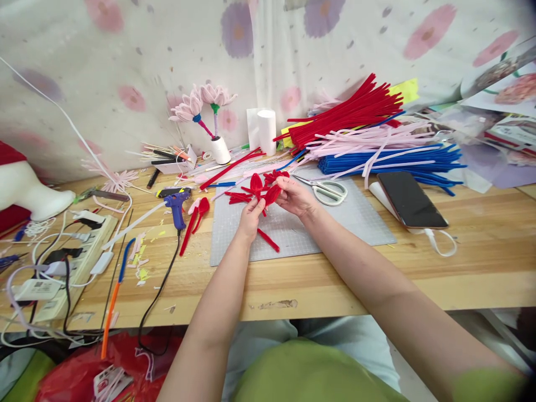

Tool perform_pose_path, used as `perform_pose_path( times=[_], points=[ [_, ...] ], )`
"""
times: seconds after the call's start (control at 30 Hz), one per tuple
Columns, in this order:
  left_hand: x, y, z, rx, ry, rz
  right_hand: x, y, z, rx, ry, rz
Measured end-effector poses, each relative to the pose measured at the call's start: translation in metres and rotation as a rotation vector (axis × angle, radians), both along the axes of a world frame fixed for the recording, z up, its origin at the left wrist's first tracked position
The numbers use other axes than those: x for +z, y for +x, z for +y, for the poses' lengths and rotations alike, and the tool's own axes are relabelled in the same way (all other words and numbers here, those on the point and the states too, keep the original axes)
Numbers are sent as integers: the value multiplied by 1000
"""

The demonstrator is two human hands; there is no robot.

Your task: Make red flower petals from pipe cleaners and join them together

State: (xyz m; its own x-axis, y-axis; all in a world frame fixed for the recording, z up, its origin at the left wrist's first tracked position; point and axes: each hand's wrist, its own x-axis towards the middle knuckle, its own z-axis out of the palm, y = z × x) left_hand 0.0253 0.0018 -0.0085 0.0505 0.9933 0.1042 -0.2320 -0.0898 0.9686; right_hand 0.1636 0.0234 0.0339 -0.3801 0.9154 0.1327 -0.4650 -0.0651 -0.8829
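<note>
Above the grey cutting mat [364,223], my left hand [250,218] and my right hand [295,196] meet at a red pipe-cleaner petal [273,195]. Both hands are closed, with the petal pinched between their fingertips. Several more red pipe-cleaner pieces [239,197] lie on the mat just behind my hands. A short red stem [268,240] rests on the mat in front of them. To the right of my right hand lie scissors [329,191] with pale handles. Left of the mat is another red petal with a stem [201,212].
A blue glue gun [178,207] with a black cord lies left. Bundles of red [347,117], pink and blue pipe cleaners [389,162] are piled at the back right. A phone [412,200] lies on the right. Pink flowers stand in a white holder [220,149]. A power strip [79,268] occupies the left side.
</note>
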Motion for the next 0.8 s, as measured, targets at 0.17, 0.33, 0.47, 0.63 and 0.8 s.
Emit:
perform_pose_path(
  times=[0.17,0.33,0.47,0.63,0.8],
  points=[
    [0,-1,-2,-19,15,-11,0,-3,-1,23,12,49],
    [5,1,-5,-5,-37,-46,5,3,1,20,30,-58],
    [10,3,-6,100,-50,-64,6,8,4,-15,47,-195],
    [15,1,-6,166,-32,-36,-1,-4,3,-128,185,-412],
    [11,-2,-3,207,-5,-2,-11,-17,2,-207,206,-413]
  ],
)
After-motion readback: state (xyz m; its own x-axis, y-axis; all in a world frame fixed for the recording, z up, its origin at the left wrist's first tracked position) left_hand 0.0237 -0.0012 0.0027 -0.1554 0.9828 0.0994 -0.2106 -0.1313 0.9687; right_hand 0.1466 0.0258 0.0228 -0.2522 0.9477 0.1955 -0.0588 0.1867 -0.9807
